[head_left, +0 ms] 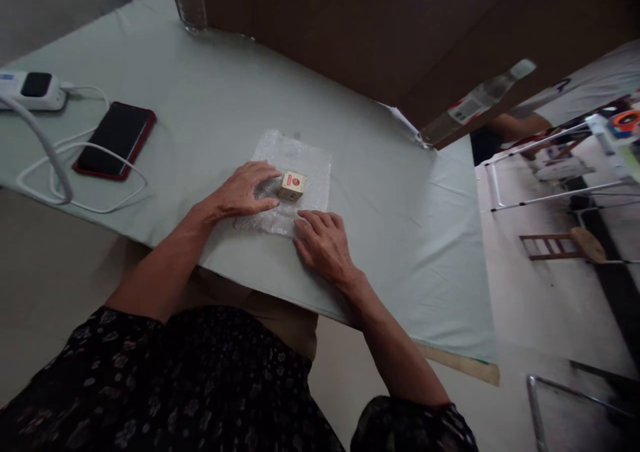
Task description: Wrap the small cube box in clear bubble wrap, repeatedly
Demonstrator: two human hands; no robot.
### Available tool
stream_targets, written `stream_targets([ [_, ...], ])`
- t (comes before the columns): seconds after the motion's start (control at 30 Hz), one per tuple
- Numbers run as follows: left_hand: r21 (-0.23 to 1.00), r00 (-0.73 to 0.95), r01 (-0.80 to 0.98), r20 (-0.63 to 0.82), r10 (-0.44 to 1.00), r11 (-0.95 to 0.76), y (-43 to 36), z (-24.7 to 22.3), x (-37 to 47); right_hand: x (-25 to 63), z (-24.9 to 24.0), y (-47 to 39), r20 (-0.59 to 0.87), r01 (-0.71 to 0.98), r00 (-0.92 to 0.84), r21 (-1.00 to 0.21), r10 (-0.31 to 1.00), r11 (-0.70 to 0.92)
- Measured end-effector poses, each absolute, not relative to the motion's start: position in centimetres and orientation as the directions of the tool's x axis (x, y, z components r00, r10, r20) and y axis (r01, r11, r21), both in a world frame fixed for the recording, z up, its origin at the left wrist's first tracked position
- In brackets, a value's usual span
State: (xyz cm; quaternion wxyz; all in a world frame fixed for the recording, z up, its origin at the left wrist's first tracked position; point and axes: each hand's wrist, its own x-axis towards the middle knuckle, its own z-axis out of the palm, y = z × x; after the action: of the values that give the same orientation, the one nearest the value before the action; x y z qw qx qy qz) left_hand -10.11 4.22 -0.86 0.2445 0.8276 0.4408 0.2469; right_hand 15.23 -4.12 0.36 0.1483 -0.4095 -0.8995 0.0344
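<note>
A small cream cardboard box [292, 185] with a red mark sits on a sheet of bubble wrap [316, 165], spread over the pale green tablecloth. My left hand [247, 191] lies just left of the box, thumb and fingers apart in a curve around that side, with no clear grip on it. Below and right of the box, my right hand [323, 242] rests at the wrap's near edge. Its fingers are loosely bent and apart, and nothing shows in them.
A dark phone [116, 140] in a red case, a white cable [107, 209] and a power strip [37, 91] lie at left. A large brown board [325, 32] stands at the back, with clear bottles [477, 102] beside it. Beyond the table's right side are a wooden stool [565, 245] and a person's arm [515, 127].
</note>
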Motion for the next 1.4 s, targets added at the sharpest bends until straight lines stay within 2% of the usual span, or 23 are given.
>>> stream_targets([
  [0.07,0.639,0.49,0.583,0.217,0.844,-0.502,4.2,-0.7,-10.1,14.7,-0.1,-3.9,0.278,0.735,-0.605,-0.167,0.746,0.657],
  [0.17,0.677,0.492,0.529,0.246,0.835,-0.511,4.0,-0.3,-10.1,14.2,0.0,-3.3,0.345,0.739,-0.557,-0.21,0.756,0.64],
  [0.33,0.723,0.518,0.463,0.25,0.818,-0.514,3.5,0.6,-10.2,14.2,1.3,-2.0,0.407,0.76,-0.375,-0.38,0.833,0.528],
  [0.5,0.725,0.477,0.485,0.248,0.843,-0.488,3.5,0.6,-9.6,14.1,1.8,0.8,0.399,0.701,-0.252,-0.553,0.881,0.451],
  [0.63,0.763,0.364,0.5,0.244,0.899,-0.41,3.9,0.9,-8.6,13.9,1.6,3.2,0.35,0.6,-0.2,-0.695,0.915,0.397],
  [0.8,0.845,0.22,0.491,0.115,0.969,-0.212,4.8,2.0,-7.2,13.7,0.4,5.0,0.306,0.488,-0.133,-0.807,0.943,0.331],
  [1.03,0.892,0.09,0.437,0.088,0.992,-0.119,5.5,1.4,-5.7,13.4,-0.7,5.8,0.252,0.453,-0.088,-0.851,0.964,0.264],
  [1.4,0.925,0.112,0.373,0.037,0.993,-0.076,3.8,1.7,-6.4,13.0,-0.4,3.8,0.218,0.453,-0.116,-0.856,0.969,0.247],
])
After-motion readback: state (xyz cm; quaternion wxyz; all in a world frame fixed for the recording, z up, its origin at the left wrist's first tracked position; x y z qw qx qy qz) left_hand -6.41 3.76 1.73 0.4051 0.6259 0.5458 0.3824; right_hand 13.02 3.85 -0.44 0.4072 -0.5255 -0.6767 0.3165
